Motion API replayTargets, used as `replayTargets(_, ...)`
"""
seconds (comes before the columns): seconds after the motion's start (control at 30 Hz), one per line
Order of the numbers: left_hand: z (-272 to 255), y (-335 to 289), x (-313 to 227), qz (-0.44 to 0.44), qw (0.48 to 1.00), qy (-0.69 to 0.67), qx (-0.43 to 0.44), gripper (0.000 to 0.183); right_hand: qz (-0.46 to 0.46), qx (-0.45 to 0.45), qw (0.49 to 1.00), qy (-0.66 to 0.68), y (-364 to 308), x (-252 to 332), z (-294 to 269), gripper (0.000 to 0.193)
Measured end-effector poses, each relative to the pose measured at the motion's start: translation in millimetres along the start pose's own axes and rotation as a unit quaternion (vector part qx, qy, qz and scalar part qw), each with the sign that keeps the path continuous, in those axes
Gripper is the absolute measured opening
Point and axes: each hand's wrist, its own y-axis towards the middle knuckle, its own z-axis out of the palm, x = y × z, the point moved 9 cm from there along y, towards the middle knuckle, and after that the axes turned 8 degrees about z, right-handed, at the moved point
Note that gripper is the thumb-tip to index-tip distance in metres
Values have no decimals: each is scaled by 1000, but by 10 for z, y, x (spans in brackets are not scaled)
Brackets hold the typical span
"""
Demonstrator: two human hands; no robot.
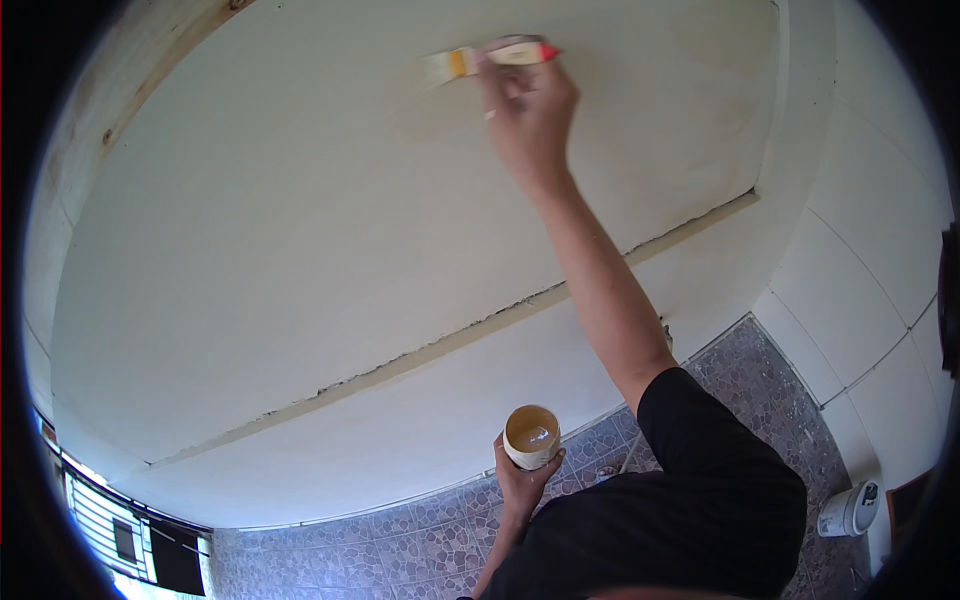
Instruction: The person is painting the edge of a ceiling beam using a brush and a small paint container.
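Note:
My right hand [532, 115] is raised to the upper part of a pale wall panel [300, 250], its fingers closed round a paintbrush [515, 52]. The brush has a light handle with a red end, and its pale bristles point left against the panel; hand and brush are slightly blurred. Lower down, my left hand [522, 490] grips a white cup [533, 455] from below and the side. A shiny tan liquid [530, 430] lies inside the cup, and drips mark its outer side.
A rough-edged ledge [440, 355] runs slantwise along the panel's lower side. On the patterned tile floor [400, 545], a white bucket [850, 510] stands at the right by the tiled side wall [870, 250]. A barred window [110, 530] is at lower left.

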Motion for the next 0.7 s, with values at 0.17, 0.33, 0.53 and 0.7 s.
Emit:
replayTargets(0.17, -29, -57, 28, -15, 1000, 20, -3, 87, -123, -152, 959, -205, 308, 187, -731, 6)
replayTargets(0.33, 5, -12, 6, -22, 1000, 9, 11, 88, -223, 50, 958, -173, -252, 486, 453, 10)
replayTargets(0.53, 55, 31, -53, -8, 1000, 10, 22, 88, -25, 60, 997, 38, 158, 127, 170, 9)
replayTargets(0.7, 64, -12, -42, -3, 1000, 12, 27, 89, -1, -137, 982, -133, 516, 210, -792, 8)
